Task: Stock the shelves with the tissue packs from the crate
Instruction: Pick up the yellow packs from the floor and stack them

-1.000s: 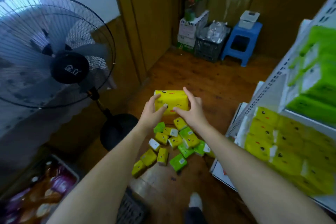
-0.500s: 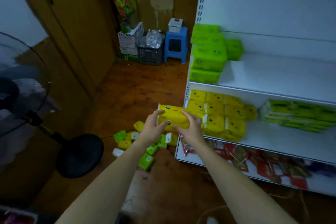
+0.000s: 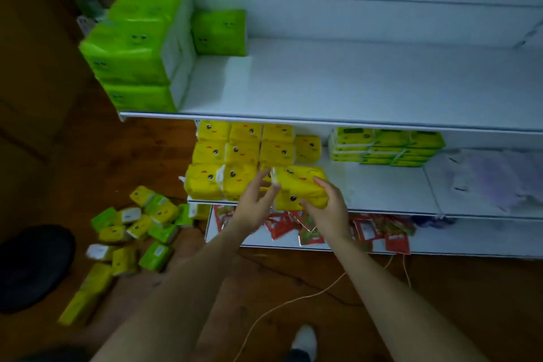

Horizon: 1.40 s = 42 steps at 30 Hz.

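Observation:
A yellow tissue pack (image 3: 296, 184) with a cartoon face is at the front edge of the middle shelf (image 3: 388, 185), just right of the stacked yellow packs (image 3: 232, 156). My right hand (image 3: 326, 209) grips its right end from below. My left hand (image 3: 254, 204) touches its left end with loosely spread fingers. Several small yellow and green packs (image 3: 141, 226) lie scattered on the wooden floor to the left. No crate is in view.
Big green packs (image 3: 138, 47) fill the left end of the upper shelf (image 3: 338, 82). Flat green packs (image 3: 385, 145) sit on the middle shelf further right. Red sachets (image 3: 379, 233) line the bottom shelf. A black fan base (image 3: 32, 264) and a thin cord (image 3: 293, 301) are on the floor.
I have turned from the floor pile to the shelving. The yellow pack went with both hands rightward and now sits at the middle shelf's edge, turned end-on beside the yellow stack.

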Tool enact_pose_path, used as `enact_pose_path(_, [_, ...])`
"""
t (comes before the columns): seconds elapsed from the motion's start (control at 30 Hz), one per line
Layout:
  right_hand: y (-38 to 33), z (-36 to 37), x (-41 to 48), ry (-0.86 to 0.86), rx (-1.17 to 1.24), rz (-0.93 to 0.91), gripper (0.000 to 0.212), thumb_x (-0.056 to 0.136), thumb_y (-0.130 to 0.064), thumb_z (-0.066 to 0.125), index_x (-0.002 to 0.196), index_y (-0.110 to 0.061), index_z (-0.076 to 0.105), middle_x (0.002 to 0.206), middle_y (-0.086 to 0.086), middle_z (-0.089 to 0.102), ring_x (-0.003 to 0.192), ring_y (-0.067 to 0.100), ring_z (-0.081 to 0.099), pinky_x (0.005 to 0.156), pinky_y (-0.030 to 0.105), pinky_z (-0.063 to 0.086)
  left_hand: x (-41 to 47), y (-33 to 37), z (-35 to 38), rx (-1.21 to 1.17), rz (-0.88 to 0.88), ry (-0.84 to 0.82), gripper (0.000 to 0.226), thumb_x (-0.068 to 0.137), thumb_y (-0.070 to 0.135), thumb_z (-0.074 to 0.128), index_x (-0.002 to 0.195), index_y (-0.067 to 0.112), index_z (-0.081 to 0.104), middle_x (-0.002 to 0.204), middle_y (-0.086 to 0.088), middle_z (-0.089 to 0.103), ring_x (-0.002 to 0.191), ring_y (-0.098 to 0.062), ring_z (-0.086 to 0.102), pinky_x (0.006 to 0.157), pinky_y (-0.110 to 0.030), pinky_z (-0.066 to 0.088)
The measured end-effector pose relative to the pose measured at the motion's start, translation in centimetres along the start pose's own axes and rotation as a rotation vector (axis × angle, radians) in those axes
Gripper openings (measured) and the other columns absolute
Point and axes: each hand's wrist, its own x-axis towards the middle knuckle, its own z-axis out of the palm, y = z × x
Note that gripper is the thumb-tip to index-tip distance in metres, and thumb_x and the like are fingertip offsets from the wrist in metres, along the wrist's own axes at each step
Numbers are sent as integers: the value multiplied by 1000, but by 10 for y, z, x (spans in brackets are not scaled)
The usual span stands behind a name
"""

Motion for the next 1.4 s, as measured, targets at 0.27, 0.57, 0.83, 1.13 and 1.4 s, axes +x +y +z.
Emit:
enact_pose_path(0.27, [84,-21,100,73,-8,17,54,78,-18,73,128,-17,52,134,8,47,124,22,44,95,24,34,93,-52,40,500,-28,-12,51,99,41,35,144,18,33,148,-9,31,132,-27,37,105,-34,31])
enact_pose_path(0.57, [139,48,226,230,-28,-114,55,77,-13,74,127,-8,52,132,16,48,124,28,44,99,29,34,196,-112,60,1007,81,-145,58,99,49,24,150,26,10,159,2,0,146,-21,-4,118,-37,0])
enact_pose_path(0.83, [165,65,285,376,27,-92,53,75,-18,75,125,-13,56,129,11,55,118,25,50,88,23,36,244,-134,58,1099,153,-97,60,98,51,25,150,27,10,159,-1,3,146,-23,-6,117,-41,-3])
enact_pose_path(1.13, [171,56,300,399,1,-121,50,76,-10,73,122,-5,56,127,18,53,119,30,48,92,26,34,266,-128,68,1082,132,-66,52,96,53,28,143,29,32,152,-7,21,143,-27,11,115,-42,8])
enact_pose_path(1.4, [188,97,319,323,-85,-76,53,76,-4,71,122,5,45,127,23,45,115,35,45,85,34,32,275,-128,79,1034,100,-5,50,96,53,29,136,25,41,145,-11,29,138,-29,20,114,-44,17])
